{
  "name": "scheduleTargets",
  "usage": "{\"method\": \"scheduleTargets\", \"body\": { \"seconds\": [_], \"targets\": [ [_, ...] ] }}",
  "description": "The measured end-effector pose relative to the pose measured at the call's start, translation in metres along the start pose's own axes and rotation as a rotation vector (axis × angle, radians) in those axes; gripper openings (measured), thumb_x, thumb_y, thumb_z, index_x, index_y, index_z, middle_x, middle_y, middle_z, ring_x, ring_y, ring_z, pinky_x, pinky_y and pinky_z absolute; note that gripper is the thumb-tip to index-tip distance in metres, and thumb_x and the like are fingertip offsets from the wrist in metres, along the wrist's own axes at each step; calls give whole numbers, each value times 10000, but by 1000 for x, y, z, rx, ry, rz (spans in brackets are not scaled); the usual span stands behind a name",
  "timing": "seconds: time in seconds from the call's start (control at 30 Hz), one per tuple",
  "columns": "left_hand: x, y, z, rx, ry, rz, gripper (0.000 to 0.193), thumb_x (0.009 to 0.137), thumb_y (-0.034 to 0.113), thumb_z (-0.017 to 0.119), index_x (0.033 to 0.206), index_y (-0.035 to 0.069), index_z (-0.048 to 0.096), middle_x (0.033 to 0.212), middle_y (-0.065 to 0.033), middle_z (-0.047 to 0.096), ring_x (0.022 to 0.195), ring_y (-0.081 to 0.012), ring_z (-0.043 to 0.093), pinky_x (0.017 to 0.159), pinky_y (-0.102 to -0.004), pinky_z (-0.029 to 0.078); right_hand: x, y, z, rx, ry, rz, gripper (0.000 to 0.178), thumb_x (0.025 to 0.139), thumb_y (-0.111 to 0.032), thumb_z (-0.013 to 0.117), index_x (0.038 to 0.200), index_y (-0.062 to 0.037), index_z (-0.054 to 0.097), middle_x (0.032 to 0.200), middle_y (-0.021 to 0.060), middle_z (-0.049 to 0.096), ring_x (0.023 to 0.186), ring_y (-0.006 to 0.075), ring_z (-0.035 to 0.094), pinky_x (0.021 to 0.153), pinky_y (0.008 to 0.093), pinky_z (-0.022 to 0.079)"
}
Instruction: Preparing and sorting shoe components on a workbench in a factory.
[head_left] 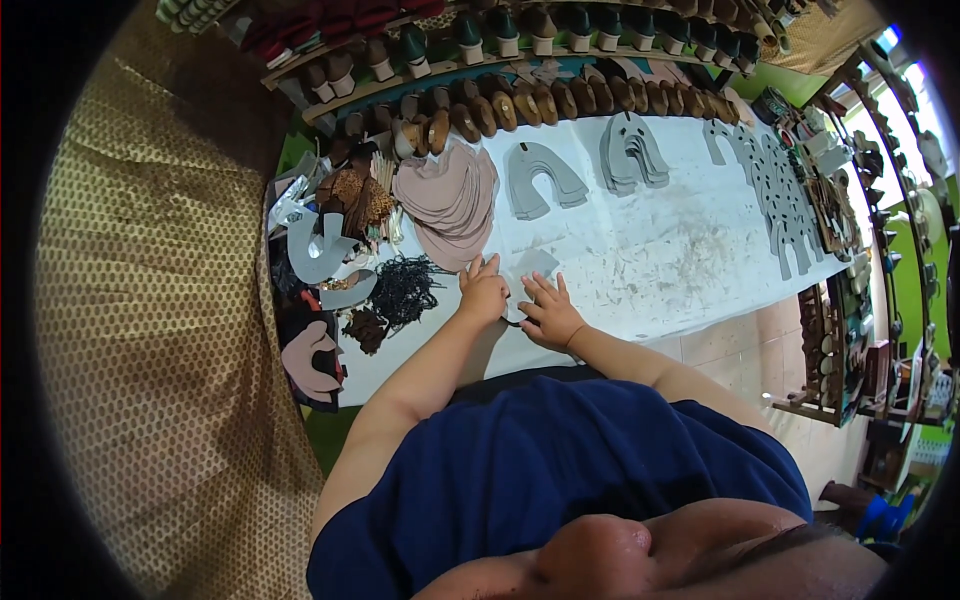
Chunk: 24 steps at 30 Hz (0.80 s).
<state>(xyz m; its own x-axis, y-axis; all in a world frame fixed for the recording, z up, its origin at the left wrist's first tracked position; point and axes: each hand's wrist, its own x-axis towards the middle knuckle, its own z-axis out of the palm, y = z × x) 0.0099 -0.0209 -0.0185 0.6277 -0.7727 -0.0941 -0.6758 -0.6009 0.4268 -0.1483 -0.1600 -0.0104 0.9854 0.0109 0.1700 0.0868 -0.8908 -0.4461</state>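
Note:
Side by side near the front edge of the white work table, my two hands lie palm down. My left hand (484, 292) has its fingers stretched out and touches the lower end of a stack of dusty-pink cut pieces (450, 200). Fingers spread, my right hand (548, 312) rests at the edge of a grey flat piece (537, 263), partly covered by the hands. A small dark curved edge (515, 321) shows between the hands; its kind cannot be made out. Left of my left hand is a tangle of black laces (405, 290).
Stacks of grey horseshoe-shaped pieces (545, 182) lie farther back on the white table (660, 265). Rows of brown shoe lasts (525, 104) line its far edge. Loose scraps crowd the left end. A shoe rack (822, 345) stands at right, a patterned gold curtain (170, 330) hangs at left.

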Motion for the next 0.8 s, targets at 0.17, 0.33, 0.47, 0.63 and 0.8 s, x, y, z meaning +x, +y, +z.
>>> {"method": "scheduleTargets", "body": {
  "seconds": [0.17,0.33,0.47,0.63,0.8],
  "targets": [
    [0,0,-1,11,8,8,53,802,168,664,808,149,713,1506,-136,454,1431,-430,286,1134,-629,188,-1,0,1,10,5,46,585,843,-357,671,1359,-119,530,1564,160,313,1470,346,249,1161,649,111],
    [-10,-23,14,-199,184,54,178,833,277,689,980,177,697,1504,-159,450,1426,-456,281,1140,-569,225,0,3,5,85,67,54,765,854,-334,663,1498,-82,336,1579,185,266,1473,353,236,1175,623,84],
    [-26,-11,-13,-183,206,235,327,806,380,728,1027,141,697,1528,-203,396,1423,-491,263,1147,-565,213,-5,10,7,114,117,95,753,876,-272,637,1516,-67,298,1580,197,256,1470,360,238,1174,617,78],
    [-33,-15,-14,-45,160,171,360,739,398,772,945,110,710,1567,-213,323,1433,-494,232,1143,-583,201,0,9,11,87,150,140,712,903,-215,592,1521,-51,277,1584,201,247,1470,370,234,1173,617,73],
    [-20,-4,-15,107,121,-131,293,712,342,787,852,99,701,1552,-213,346,1436,-480,227,1133,-604,197,-3,10,9,113,158,203,721,910,-220,585,1528,-48,256,1593,204,222,1476,369,218,1172,619,72]
  ]
}}
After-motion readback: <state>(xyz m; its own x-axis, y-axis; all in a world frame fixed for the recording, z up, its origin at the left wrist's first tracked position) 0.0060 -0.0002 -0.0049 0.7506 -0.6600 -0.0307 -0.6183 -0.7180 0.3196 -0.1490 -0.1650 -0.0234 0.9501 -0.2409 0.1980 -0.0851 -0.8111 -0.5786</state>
